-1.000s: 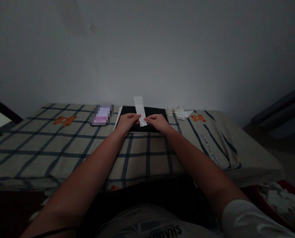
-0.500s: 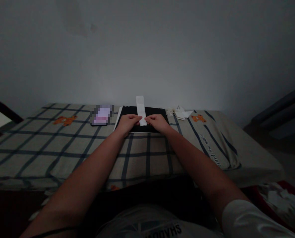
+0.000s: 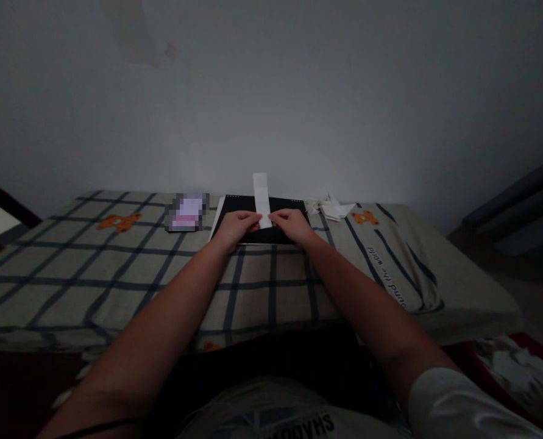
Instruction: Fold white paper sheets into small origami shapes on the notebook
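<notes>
A narrow folded strip of white paper (image 3: 261, 194) stands lengthwise away from me, above a black spiral-hole pad or folder (image 3: 280, 236). My left hand (image 3: 238, 228) pinches the strip's near end from the left. From the right, my right hand (image 3: 292, 225) pinches the same end between thumb and fingers. The strip's far end reaches past the pad's back edge. White sheets (image 3: 217, 218) show under the pad's left side.
A blurred-out phone (image 3: 186, 213) lies left on the checked cloth (image 3: 134, 262). Folded white paper pieces (image 3: 335, 209) and a tangle of thin strips (image 3: 314, 207) lie right of the pad. A red container (image 3: 472, 369) with crumpled paper stands low at right. Behind is a wall (image 3: 271, 91).
The paper strip has shifted slightly to the right and away from me. Both hands keep their pinch at its near end, moving barely.
</notes>
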`<action>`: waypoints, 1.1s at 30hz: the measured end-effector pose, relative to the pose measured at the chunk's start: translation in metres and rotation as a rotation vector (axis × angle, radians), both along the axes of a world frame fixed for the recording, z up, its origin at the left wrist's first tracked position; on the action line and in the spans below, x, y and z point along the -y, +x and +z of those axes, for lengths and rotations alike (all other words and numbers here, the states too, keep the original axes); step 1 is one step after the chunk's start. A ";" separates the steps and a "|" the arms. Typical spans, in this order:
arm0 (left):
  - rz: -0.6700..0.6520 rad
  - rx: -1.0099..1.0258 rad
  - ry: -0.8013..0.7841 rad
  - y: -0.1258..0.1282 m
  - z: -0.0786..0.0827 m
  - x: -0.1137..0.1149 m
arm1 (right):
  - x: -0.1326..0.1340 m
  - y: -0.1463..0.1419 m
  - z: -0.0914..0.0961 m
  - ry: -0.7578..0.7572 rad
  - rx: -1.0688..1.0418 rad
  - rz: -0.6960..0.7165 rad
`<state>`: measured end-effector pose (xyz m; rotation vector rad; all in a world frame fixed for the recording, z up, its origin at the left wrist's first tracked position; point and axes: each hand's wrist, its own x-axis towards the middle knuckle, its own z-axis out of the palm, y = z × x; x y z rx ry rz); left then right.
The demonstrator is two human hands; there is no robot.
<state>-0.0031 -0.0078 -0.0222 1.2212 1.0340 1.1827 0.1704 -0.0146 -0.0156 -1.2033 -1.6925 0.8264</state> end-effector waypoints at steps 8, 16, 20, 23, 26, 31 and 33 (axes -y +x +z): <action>0.087 -0.181 0.111 -0.002 0.003 0.003 | -0.002 0.001 -0.003 0.010 0.023 0.041; -0.018 -0.048 0.004 0.000 0.000 0.001 | -0.002 0.001 -0.001 0.068 0.026 -0.033; 0.000 -0.096 0.036 0.000 0.001 0.003 | -0.002 0.001 -0.002 0.071 0.019 -0.032; 0.012 -0.089 0.034 0.001 0.003 0.004 | -0.003 0.001 -0.003 0.080 0.013 -0.049; -0.031 -0.047 0.013 0.002 0.003 0.005 | -0.005 0.001 -0.004 0.074 0.000 -0.082; -0.015 -0.089 0.025 0.002 0.003 0.006 | -0.005 0.003 -0.004 0.058 -0.017 -0.071; 0.015 -0.099 0.032 0.002 0.005 0.006 | -0.003 0.002 -0.002 0.056 -0.007 -0.051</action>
